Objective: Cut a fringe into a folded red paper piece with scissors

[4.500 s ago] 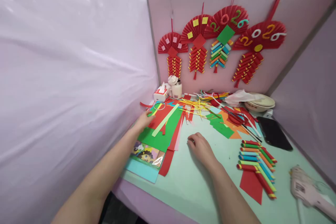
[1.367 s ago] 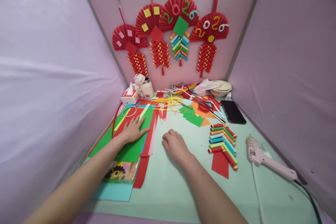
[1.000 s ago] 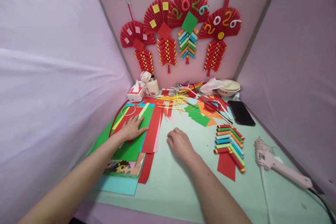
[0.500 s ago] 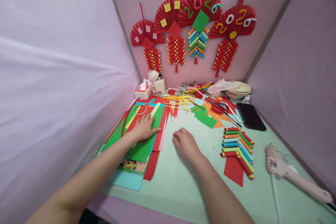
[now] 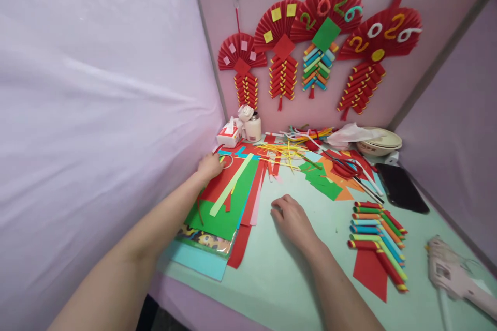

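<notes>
"Where was the left hand?"

"Stretched out at the left edge of a red sheet, its fingertips right at a pale ring. I couldn't tell whether they gripped it."

"And the ring itself?"

"At the far end of the red sheet, which lay on a larger green sheet. A pale green strip slanted across them."

"What was closer to the person?"

"A printed packet poked out from under the green sheet, with a light blue sheet nearer still."

"The right hand?"

"It rested on the surface, right of the sheets, fingers loosely curled. Nothing showed in it, though I couldn't tell how far it was closed."

"Anything beside it?"

"To its right, colourful paper rolls in two slanting rows, the lowest overlapping a red paper piece. A glue gun lay further right; beyond the rolls were a black phone and red-handled scissors."

"And at the back?"

"A tissue box beside a white jar."
</notes>
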`<state>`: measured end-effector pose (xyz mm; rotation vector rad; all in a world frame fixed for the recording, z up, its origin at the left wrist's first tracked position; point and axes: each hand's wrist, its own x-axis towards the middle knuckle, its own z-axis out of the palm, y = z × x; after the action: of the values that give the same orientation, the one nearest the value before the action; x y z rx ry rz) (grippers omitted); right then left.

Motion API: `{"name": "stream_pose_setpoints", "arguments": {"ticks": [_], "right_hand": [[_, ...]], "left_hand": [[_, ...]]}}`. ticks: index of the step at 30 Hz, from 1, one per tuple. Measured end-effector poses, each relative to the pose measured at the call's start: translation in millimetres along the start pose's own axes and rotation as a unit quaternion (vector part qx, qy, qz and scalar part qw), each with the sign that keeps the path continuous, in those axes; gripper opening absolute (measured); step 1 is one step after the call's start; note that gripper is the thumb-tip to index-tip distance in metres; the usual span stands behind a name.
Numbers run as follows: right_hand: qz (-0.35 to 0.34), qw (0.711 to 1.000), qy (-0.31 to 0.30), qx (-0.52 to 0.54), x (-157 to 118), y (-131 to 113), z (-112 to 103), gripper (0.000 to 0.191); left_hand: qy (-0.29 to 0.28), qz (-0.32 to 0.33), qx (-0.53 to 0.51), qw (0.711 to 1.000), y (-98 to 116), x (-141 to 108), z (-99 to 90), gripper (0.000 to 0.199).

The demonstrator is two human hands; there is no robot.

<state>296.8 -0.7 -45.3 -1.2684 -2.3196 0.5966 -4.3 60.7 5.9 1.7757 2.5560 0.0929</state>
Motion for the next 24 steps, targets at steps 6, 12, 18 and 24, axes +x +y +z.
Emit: {"name": "stream_pose_setpoints", "arguments": {"ticks": [6,12,18,24], "right_hand": [[-0.009,1.0,-0.002,0.01,-0.5,1.5,1.4,0.019],[-0.013,1.0,-0.009,0.015,-1.1,3.1,4.0,0.022],[-0.015,1.0,-0.014,0.011,-1.6,4.2,5.7,0.023],[-0.024,1.0,-0.015,0.004,-1.3,5.5,7.7,0.024]], "left_hand": [[0.008,-0.015,-0.006,1.0,0.5,-18.1,18.9,0.056],[0.02,-0.039,-0.025,0.999,23.0,-35.8,37.6,0.058],[0.002,-0.035,-0.039,0.999,34.4,-55.0,35.4,0.058],[-0.022,-0.026,-0.084,0.996,40.6,-73.1,35.6,0.062]]}}
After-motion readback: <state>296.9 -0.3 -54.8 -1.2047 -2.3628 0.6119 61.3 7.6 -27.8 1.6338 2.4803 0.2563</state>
